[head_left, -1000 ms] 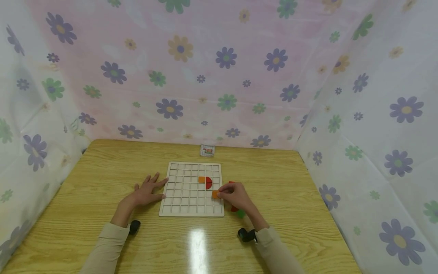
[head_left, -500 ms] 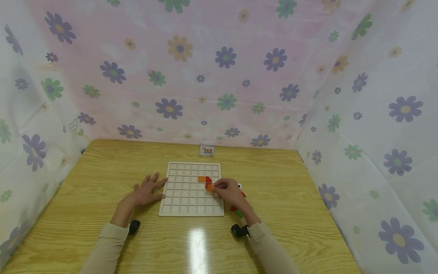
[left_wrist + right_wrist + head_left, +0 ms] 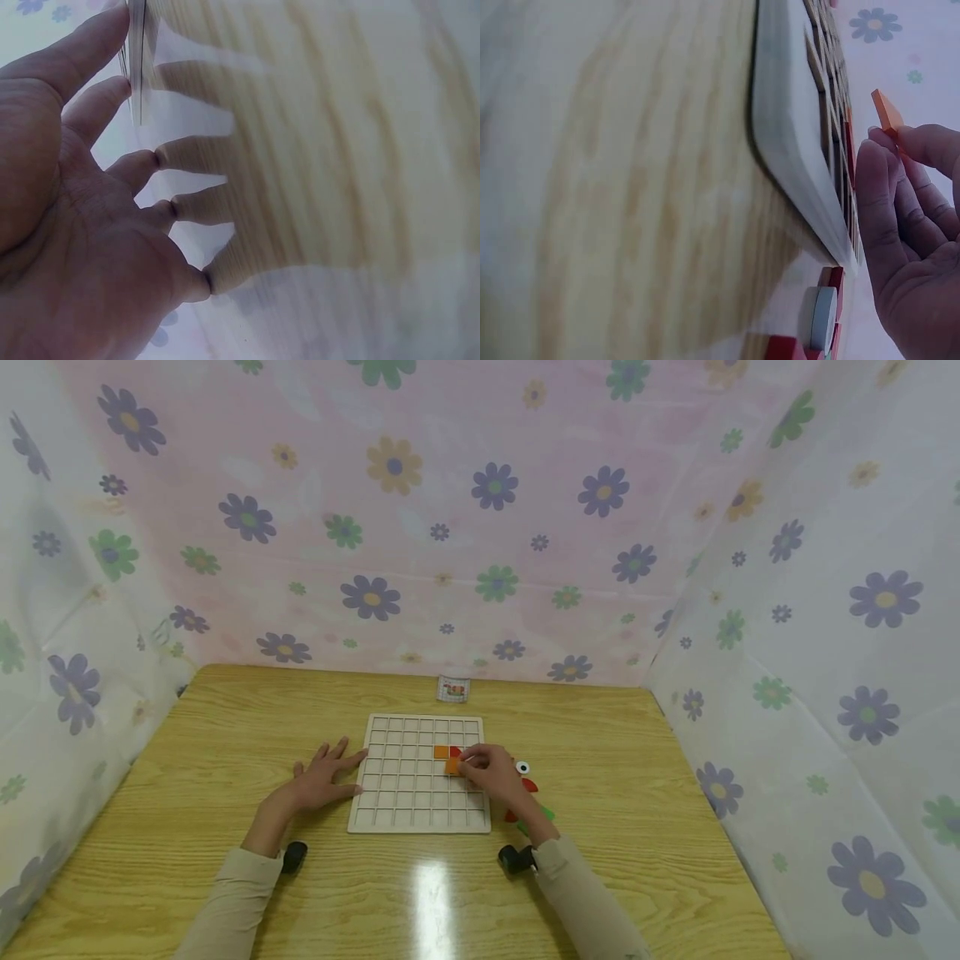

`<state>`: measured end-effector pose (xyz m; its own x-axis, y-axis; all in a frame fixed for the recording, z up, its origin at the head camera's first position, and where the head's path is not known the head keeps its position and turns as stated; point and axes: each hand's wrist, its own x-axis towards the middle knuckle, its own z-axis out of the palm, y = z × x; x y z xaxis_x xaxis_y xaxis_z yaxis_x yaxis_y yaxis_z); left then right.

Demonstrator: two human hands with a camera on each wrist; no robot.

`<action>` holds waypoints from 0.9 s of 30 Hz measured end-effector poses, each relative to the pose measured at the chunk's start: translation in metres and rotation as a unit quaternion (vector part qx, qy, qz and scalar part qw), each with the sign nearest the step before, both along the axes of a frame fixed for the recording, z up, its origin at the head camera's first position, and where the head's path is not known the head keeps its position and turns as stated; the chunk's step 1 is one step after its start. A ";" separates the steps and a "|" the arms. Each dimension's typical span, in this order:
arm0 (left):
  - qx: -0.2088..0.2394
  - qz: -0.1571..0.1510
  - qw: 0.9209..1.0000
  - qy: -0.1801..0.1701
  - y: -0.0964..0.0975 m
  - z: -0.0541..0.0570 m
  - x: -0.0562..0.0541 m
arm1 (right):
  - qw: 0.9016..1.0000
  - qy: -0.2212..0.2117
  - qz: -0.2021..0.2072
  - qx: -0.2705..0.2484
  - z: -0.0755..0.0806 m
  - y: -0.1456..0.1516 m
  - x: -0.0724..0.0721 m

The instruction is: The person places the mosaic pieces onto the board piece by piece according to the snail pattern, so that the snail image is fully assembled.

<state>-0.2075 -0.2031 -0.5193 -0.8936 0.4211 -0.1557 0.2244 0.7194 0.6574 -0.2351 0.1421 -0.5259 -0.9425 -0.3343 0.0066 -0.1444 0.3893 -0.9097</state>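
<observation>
Thumb and fingers of my right hand (image 3: 495,774) pinch an orange square tile (image 3: 452,767) over the right half of a pale wooden grid board (image 3: 382,818). In the right wrist view the tile (image 3: 886,112) is tilted and appears raised off the board. Another orange square (image 3: 441,752) sits in a cell, with a red piece (image 3: 455,751) beside it, partly hidden by the held tile and my fingers. My left hand (image 3: 322,778) lies spread on the table, thumb and index finger touching the board's left edge (image 3: 137,60).
Right of the board, partly under my right forearm, lie a white round eye piece (image 3: 522,767), red pieces (image 3: 530,785) and green pieces (image 3: 548,812). A small picture card (image 3: 453,689) lies at the table's back edge. Flowered sheets (image 3: 420,552) enclose the table's back and sides.
My right hand has carried the orange tile leftward and away from me, from the board's right edge to over the red pieces. More loose pieces show beside it. The left hand stays put.
</observation>
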 end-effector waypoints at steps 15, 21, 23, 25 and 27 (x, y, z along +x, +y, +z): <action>0.002 0.002 1.000 -0.004 0.000 0.001 0.002 | 0.998 0.054 -0.016 0.038 -0.010 -0.018 -0.010; 0.008 0.001 1.000 -0.005 0.000 0.002 0.002 | 0.997 0.037 -0.024 0.058 -0.010 -0.021 -0.012; 0.010 0.001 1.000 -0.007 0.000 0.002 0.002 | 0.997 0.031 -0.028 0.067 -0.009 -0.022 -0.012; 0.011 0.001 1.000 -0.008 0.000 0.002 0.002 | 0.996 0.027 -0.031 0.076 -0.008 -0.023 -0.011; 0.013 0.001 1.000 -0.007 0.000 0.002 0.003 | 0.996 0.027 -0.032 0.082 -0.006 -0.023 -0.011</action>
